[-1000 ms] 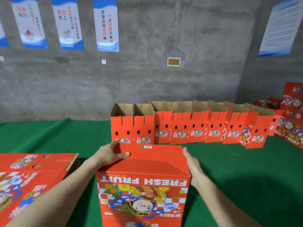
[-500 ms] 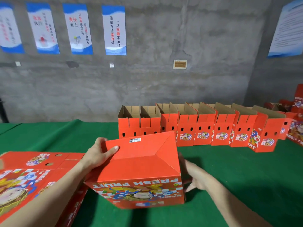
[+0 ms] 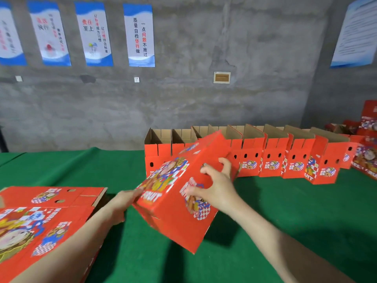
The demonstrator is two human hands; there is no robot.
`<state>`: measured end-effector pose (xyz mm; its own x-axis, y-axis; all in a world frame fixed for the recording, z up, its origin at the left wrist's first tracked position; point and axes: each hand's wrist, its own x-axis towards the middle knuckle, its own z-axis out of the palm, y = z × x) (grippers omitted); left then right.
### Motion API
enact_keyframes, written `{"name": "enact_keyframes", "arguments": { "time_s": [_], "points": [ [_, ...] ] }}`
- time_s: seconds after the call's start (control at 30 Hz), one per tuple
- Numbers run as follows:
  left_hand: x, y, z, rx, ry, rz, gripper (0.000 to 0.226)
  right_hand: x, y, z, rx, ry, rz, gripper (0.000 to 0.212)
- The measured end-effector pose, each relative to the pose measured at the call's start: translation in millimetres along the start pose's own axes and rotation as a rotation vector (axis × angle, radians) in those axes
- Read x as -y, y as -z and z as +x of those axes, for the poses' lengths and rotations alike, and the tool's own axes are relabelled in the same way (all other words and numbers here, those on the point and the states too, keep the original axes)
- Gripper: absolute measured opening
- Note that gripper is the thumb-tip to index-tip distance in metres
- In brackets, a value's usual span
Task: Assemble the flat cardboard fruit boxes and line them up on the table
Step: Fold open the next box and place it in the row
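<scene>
The right hand lay on the narrow side panel of the assembled box, fingers curled against the card and gripping it. The left hand met the box's low near-left end, too blurred to tell whether it gripped or only propped. The box hung tilted above the green table, its long axis rising from that low end toward the far right, the big printed face turned up and left; its open mouth was not visible. The step looked like folding finished and placing begun. Next called for righting it, mouth up, beside the row of boxes, well apart from the flat stack.
</scene>
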<state>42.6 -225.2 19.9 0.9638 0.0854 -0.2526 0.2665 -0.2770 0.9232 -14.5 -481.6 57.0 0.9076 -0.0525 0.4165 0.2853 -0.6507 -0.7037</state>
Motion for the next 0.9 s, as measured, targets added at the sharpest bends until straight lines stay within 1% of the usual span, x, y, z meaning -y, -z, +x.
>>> {"name": "enact_keyframes", "arguments": {
  "time_s": [0.03, 0.07, 0.13, 0.23, 0.27, 0.33, 0.4, 0.5, 0.53, 0.57, 0.6, 0.67, 0.7, 0.8, 0.83, 0.9],
  "points": [
    [-1.5, -7.8, -4.5, 0.045, -0.036, 0.037, 0.035, -2.4, -8.6, -6.0, -0.02, 0.083, -0.062, 0.051],
    [-6.0, -15.1, -11.0, 0.099, -0.067, 0.065, 0.033, -6.1, -17.0, -10.4, -0.035, 0.148, -0.143, 0.051],
    [-16.0, -28.5, -21.2, 0.228, -0.111, 0.062, 0.041, -16.1, -32.2, -16.8, -0.031, 0.213, -0.337, 0.054],
    [-27.2, -45.9, -29.1, 0.359, -0.13, -0.056, 0.05, -22.4, -48.9, -31.0, 0.036, 0.247, -0.576, 0.057],
    [-30.8, -51.7, -31.7, 0.373, -0.119, -0.117, 0.048, -24.3, -53.5, -36.5, 0.049, 0.25, -0.648, 0.058],
    [-36.5, -63.1, -37.8, 0.343, -0.078, -0.214, 0.045, -33.7, -64.0, -47.9, 0.053, 0.239, -0.765, 0.061],
    [-39.7, -71.4, -43.0, 0.322, -0.038, -0.252, 0.049, -46.5, -77.4, -59.3, 0.097, 0.213, -0.838, 0.063],
    [-41.5, -77.0, -42.5, 0.305, 0.067, -0.227, 0.075, -64.7, -95.9, -74.3, 0.119, 0.257, -0.887, 0.053],
    [-41.7, -78.1, -42.5, 0.269, 0.106, -0.225, 0.075, -68.5, -99.4, -77.2, 0.115, 0.275, -0.896, 0.047],
    [-41.0, -79.0, -41.4, 0.214, 0.12, -0.223, 0.067, -71.2, -101.2, -78.7, 0.117, 0.296, -0.897, 0.042],
    [-39.9, -79.0, -38.6, 0.144, 0.098, -0.211, 0.054, -73.5, -102.7, -79.4, 0.127, 0.319, -0.893, 0.04],
    [-35.6, -80.6, -31.1, 0.043, 0.036, -0.133, 0.028, -79.7, -104.5, -82.0, 0.173, 0.347, -0.893, 0.044],
    [-32.8, -81.5, -28.7, 0.026, 0.026, -0.093, 0.023, -83.7, -104.2, -83.4, 0.195, 0.35, -0.877, 0.05],
    [-24.8, -81.1, -25.7, 0.06, 0.027, -0.08, 0.027, -103.0, -101.4, -89.9, 0.206, 0.262, -0.749, 0.061],
    [-23.6, -79.7, -25.6, 0.062, 0.034, -0.08, 0.026, -109.7, -100.8, -93.0, 0.196, 0.215, -0.692, 0.059],
    [-22.9, -77.6, -28.3, 0.078, 0.064, -0.067, 0.021, -121.0, -101.9, -99.2, 0.225, 0.129, -0.639, 0.046]
  ]
}}
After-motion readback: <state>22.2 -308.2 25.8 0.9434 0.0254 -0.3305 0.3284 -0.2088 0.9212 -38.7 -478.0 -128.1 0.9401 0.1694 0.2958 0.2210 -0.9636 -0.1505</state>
